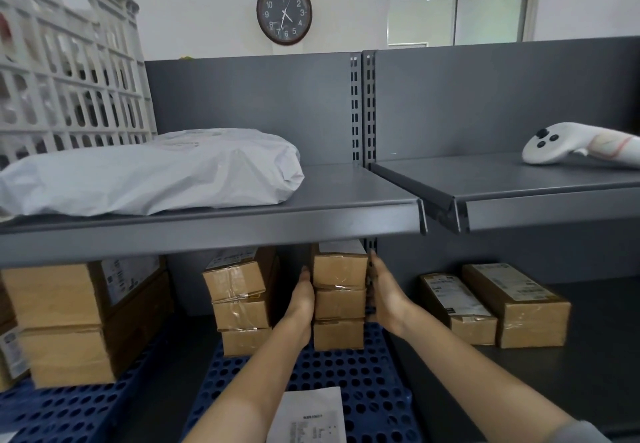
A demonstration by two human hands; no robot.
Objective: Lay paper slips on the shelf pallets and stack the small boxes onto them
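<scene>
Head cam: L hand and R hand are flat on either side of the 3-box stack, fingers straight and pressed to the cardboard, not curled round it. The stack stands at the back of the blue pallet on the lower shelf, just R of a 2nd stack. The slip lies at the pallet's front between the forearms, apart from the boxes, w/ two long boxes on bare shelf to the R, big boxes far L, and a white bag and controller up top.
</scene>
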